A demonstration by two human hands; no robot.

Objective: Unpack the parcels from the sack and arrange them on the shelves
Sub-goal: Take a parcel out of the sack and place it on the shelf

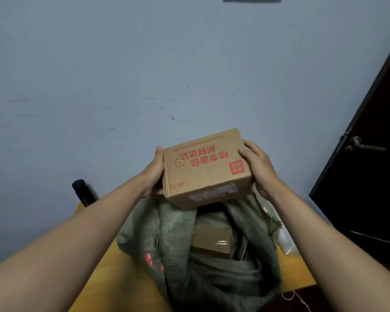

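Likely light, stiff box (taped) clamped by left hand and right hand on opposite sides, over sack.

Matt cardboard box; coarse woven sack.

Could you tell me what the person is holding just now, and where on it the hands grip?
A brown cardboard box with red print, held above the open grey-green woven sack: left hand on its left end, right hand on its right end.
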